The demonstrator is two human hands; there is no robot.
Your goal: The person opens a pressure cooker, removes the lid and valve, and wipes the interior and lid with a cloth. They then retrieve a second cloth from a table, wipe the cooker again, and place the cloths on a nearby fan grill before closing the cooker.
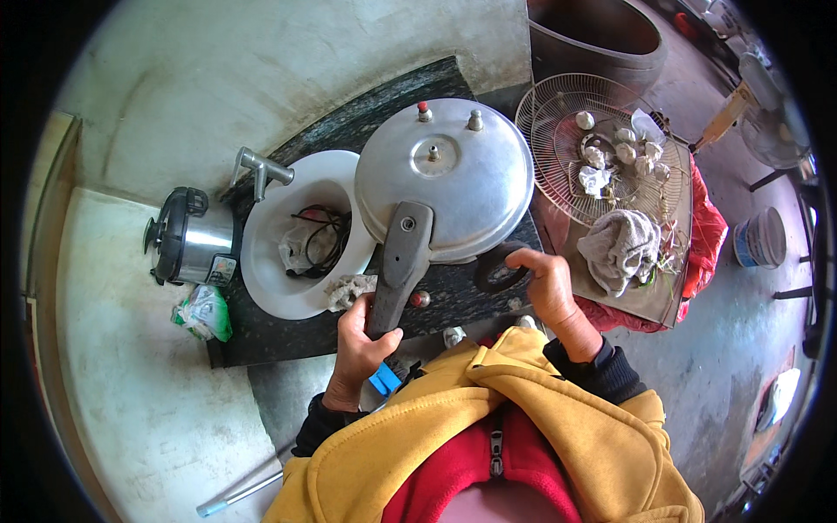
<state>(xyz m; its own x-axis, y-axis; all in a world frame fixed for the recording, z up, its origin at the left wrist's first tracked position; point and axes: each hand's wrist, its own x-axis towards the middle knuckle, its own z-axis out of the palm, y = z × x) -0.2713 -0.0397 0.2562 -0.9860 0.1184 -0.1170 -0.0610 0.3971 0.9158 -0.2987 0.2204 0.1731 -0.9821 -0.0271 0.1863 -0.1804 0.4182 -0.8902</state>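
An aluminium pressure cooker lid [484,196] faces me over the dark stone counter. Its long grey handle [399,268] points towards my body. My left hand [361,353] grips the end of that handle, thumb on top. On the right, my right hand [548,281] has its fingers hooked on a thick dark ring [500,278] just beyond the lid's lower edge; whether the ring is joined to the cooker cannot be told. A small red-capped metal valve weight [420,299] is beside the handle. Whether a pot body sits beneath the lid is hidden.
A white washbasin [261,278] with cables and a plastic bag inside sits left, under a metal tap [261,171]. Farther left stands an electric pressure cooker [199,238]. Right, a wire fan guard [556,150] holds garlic bulbs [626,153], near a grey cloth [621,248].
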